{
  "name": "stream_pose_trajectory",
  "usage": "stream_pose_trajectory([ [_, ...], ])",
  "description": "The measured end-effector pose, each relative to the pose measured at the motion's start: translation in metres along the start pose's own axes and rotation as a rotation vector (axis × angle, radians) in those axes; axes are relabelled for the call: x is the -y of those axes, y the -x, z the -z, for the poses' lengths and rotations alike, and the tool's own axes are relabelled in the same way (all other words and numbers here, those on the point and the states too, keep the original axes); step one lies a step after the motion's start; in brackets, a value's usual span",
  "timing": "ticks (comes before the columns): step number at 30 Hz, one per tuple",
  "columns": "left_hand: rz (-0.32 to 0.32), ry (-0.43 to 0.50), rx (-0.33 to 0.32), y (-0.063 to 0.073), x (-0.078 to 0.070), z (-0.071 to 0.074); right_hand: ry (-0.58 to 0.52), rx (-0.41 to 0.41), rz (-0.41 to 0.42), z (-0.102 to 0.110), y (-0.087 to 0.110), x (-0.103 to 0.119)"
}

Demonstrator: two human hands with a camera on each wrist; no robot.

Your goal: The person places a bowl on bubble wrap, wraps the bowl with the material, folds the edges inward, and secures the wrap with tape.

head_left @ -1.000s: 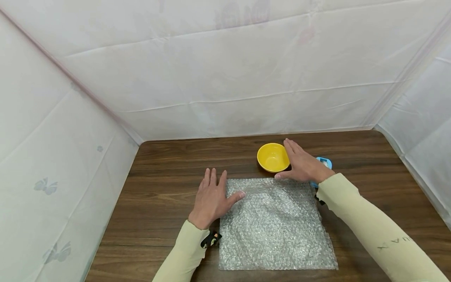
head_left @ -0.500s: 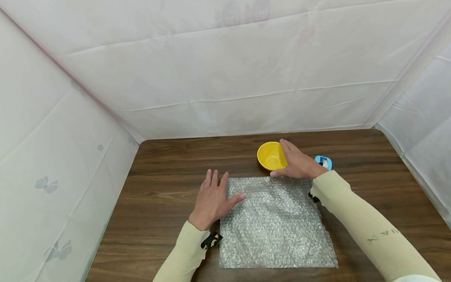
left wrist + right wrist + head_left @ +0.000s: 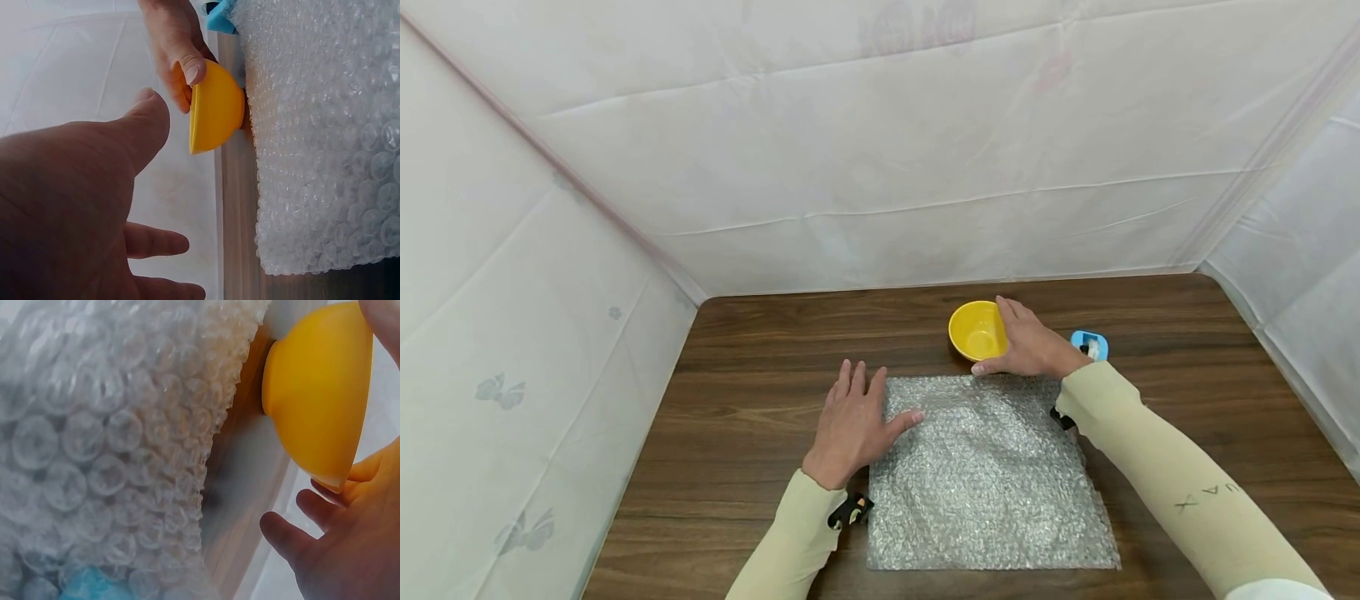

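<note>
A yellow bowl point(image 3: 978, 331) stands upright on the table behind the bubble wrap. My right hand point(image 3: 1028, 340) holds it by the right side, thumb at the near rim and fingers reaching to the far rim. In the right wrist view, fingertips point(image 3: 284, 534) spread beside the bowl's wall, some at its rim. My left hand point(image 3: 850, 421) has its fingers apart and straight, over the left edge of the bubble wrap point(image 3: 988, 483), thumb pointing across the sheet. It has nothing in its grasp. The wrap lies flat, a little wavy.
A blue thing with a white part point(image 3: 1090, 346), shaped like a small tape dispenser, lies to the right, partly hidden behind my right wrist. The dark wood table point(image 3: 737, 467) is walled by white cloth point(image 3: 850, 150) at the back and both sides.
My right hand has moved slightly left, closer around the bowl's right side, and settled there. The left hand and the bubble wrap are almost unmoved.
</note>
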State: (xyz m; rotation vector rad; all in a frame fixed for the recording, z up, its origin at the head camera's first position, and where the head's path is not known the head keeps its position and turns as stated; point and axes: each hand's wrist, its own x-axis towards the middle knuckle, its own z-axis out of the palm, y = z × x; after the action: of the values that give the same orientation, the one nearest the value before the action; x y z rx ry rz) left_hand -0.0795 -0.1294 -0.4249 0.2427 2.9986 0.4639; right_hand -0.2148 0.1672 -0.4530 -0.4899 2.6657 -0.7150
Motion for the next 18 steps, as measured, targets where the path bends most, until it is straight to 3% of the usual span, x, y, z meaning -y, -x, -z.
stream_pose_trajectory([
  [18,-0.006,0.018,-0.026,0.0023,0.0008,-0.0043,-0.065,-0.092,-0.013,-0.0078,-0.0071,0.0018],
])
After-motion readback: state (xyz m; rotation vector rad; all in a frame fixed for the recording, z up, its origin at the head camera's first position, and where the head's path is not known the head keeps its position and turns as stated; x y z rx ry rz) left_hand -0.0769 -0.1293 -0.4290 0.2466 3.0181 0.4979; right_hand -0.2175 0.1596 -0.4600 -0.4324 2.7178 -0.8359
